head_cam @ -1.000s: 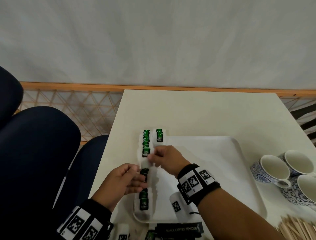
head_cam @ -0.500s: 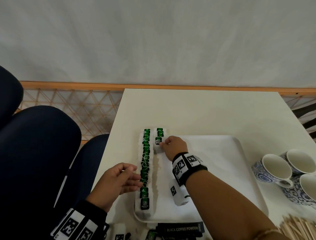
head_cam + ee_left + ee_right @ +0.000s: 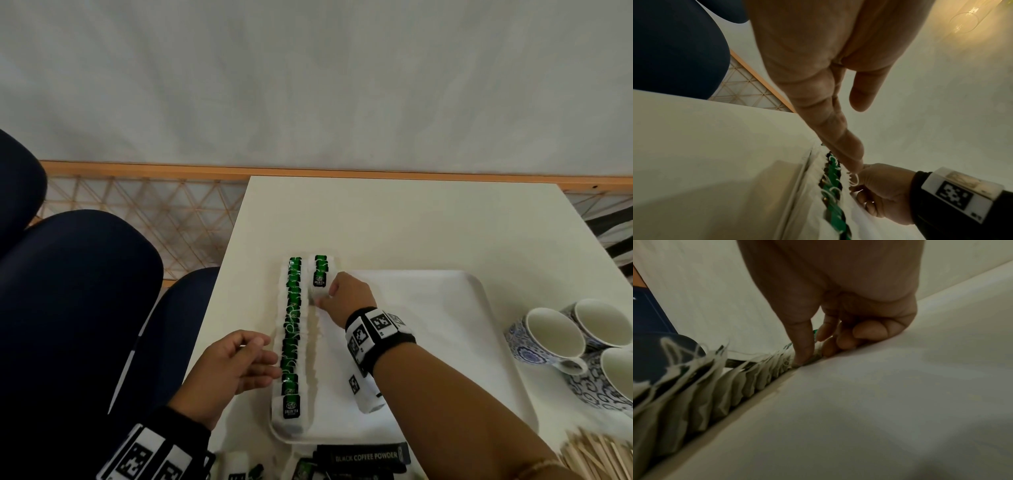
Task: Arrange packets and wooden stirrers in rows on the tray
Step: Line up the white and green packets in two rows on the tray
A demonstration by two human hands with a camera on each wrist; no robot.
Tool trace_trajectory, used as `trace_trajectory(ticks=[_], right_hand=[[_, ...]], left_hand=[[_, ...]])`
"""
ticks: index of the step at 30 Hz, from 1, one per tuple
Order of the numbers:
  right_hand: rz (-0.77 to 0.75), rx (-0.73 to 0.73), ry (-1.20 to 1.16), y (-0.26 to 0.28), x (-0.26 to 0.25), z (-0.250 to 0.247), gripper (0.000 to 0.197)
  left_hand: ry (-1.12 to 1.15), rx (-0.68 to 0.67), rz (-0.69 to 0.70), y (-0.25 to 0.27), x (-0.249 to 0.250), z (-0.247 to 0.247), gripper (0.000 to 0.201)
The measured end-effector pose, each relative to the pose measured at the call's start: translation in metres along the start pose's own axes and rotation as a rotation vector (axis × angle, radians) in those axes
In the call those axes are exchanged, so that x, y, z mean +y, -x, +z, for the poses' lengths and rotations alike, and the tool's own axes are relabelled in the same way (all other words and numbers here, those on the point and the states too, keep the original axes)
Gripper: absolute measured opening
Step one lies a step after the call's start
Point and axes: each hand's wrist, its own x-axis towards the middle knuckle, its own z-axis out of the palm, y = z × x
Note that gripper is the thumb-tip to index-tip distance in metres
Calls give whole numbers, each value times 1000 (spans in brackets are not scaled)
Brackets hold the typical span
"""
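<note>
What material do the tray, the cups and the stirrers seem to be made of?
Tray: probably plastic, matte white, with a rounded moulded rim. Cups: likely glazed ceramic, glossy white inside, blue pattern outside. Stirrers: wood, pale tan, unfinished-looking flat sticks.

cups (image 3: 579, 337): three, blue-patterned, right edge of frame
chairs (image 3: 78, 308): dark blue, left
floor (image 3: 147, 212): lattice-patterned, possibly tile

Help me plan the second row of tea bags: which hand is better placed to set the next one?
Right. The right hand already touches the short second row at the tray's far end; the left hand rests beside the full first row.
</note>
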Motion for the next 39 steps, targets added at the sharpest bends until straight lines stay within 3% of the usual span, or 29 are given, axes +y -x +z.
trace_trajectory(ticks=[5, 12, 17, 21, 23, 26, 29, 31, 33, 39], right_hand=[[-31, -31, 59, 1, -1, -2, 23], [-236, -78, 73, 37, 4, -4, 29], [-468, -197, 130, 86, -6, -4, 21], [-542, -239, 131, 117, -14, 3, 16], [-584, -299, 149, 131, -17, 8, 16], [-606, -495, 191, 151, -20, 19, 25], [-634, -655, 305, 164, -23, 33, 48], [-618, -702, 386, 171, -25, 40, 64], [-604, -710, 451, 178, -25, 45, 72], [-701, -666, 587, 199, -25, 59, 68]], left_hand=[[-75, 33, 26, 5, 1, -8, 19], [-526, 83, 138, 32, -10, -39, 13], [-802, 29, 125, 52, -29, -65, 10], [-929, -54, 89, 65, -43, -65, 5], [-979, -85, 38, 71, -48, -64, 14], [-1106, -148, -50, 77, -57, -64, 47], [-1274, -152, -51, 77, -67, -62, 80], [-1315, -152, -34, 80, -72, -60, 90], [-1308, -149, -13, 84, -75, -58, 93], [-1390, -69, 85, 96, -92, -54, 73]])
